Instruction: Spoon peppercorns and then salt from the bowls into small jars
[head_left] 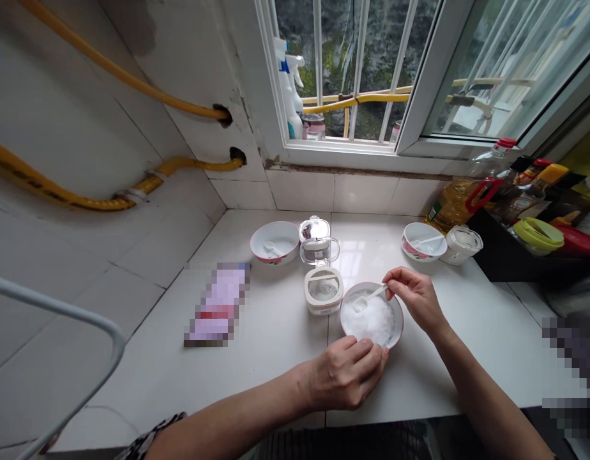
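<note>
A bowl [399, 326] with a pink rim stands near the counter's front, filled with a white granular substance [374, 322]. My right hand [414, 297] pinches the handle of a small white spoon [364, 301], whose scoop rests at the surface of the white grains. At the bowl's near rim, my left hand [350, 370] has its fingers curled and closed on the edge. Just left of the bowl sits a clear seasoning box [322, 303] with its lid raised; some greyish-white contents show inside. Behind it is a second clear box [315, 230].
A larger bowl [274, 227] with a white spoon is at the back left, and a flowered bowl [423, 257] with a spoon at the back right beside a lidded jar [462, 244]. An oil bottle [460, 191] and other bottles crowd the right corner. A blurred purple packet [221, 300] lies left.
</note>
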A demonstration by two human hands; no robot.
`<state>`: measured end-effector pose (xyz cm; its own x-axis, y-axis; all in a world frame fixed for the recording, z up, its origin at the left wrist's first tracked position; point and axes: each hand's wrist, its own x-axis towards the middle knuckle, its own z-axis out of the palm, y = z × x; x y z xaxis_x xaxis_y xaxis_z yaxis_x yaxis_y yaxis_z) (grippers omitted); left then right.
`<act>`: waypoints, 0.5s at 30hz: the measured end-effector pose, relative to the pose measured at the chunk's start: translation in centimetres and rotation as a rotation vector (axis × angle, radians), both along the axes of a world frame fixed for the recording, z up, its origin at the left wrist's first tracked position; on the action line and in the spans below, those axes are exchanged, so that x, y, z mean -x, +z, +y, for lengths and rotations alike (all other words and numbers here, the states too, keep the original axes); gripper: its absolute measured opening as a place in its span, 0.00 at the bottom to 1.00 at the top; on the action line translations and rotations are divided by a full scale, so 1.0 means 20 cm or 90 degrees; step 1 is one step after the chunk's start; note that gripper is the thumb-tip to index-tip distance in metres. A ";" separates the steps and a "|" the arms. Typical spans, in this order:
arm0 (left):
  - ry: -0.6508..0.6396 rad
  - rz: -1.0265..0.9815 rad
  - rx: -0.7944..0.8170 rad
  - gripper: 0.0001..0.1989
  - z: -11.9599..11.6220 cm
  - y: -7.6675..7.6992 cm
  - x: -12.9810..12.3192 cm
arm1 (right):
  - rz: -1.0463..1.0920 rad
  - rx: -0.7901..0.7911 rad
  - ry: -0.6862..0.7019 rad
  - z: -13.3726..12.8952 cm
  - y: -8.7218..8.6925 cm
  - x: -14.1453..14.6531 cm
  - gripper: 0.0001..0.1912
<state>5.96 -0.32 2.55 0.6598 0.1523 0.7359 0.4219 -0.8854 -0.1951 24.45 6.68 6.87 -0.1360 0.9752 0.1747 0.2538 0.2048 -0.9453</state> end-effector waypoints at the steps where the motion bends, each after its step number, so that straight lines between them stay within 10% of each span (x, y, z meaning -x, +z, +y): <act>1: 0.003 0.001 0.000 0.09 0.00 0.00 0.00 | 0.027 0.017 0.001 0.01 0.00 0.00 0.06; 15: 0.007 0.008 -0.014 0.07 0.00 -0.01 0.00 | 0.139 0.029 -0.004 0.01 0.00 0.04 0.08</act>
<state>6.00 -0.30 2.38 0.6676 0.1434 0.7305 0.4286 -0.8764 -0.2197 23.58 6.82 6.90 -0.0929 0.9834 0.1556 0.0429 0.1601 -0.9862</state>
